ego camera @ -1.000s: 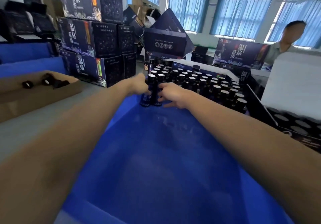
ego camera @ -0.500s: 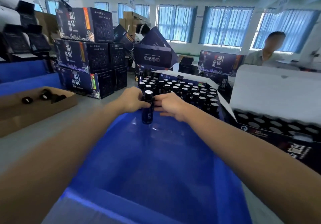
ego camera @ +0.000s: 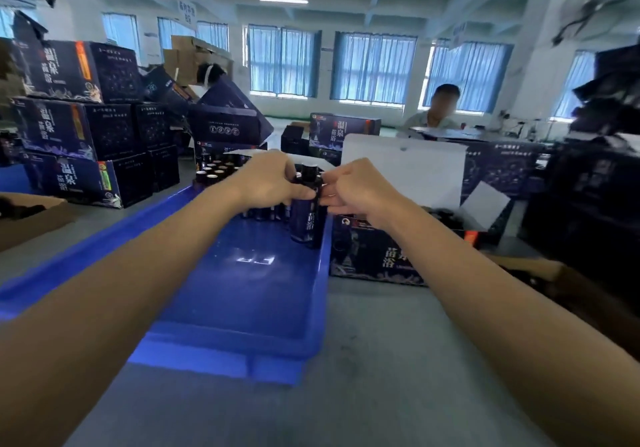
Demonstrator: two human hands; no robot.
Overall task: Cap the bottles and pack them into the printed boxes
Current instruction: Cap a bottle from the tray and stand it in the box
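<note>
Gripping the upright dark bottles (ego camera: 306, 214) from both sides, left hand (ego camera: 270, 183) and right hand (ego camera: 360, 190) hold them at the far right corner of the blue tray (ego camera: 242, 353); the printed box (ego camera: 377, 259) lies just right, nearer the right hand.

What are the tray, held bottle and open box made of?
The tray looks like moulded plastic, glossy blue: ceiling lights reflect off its floor. The bottle is dark and shiny with a printed label; whether it is glass or plastic cannot be told. The box looks like printed cardboard, dark outside and plain white inside its raised flap.
</note>
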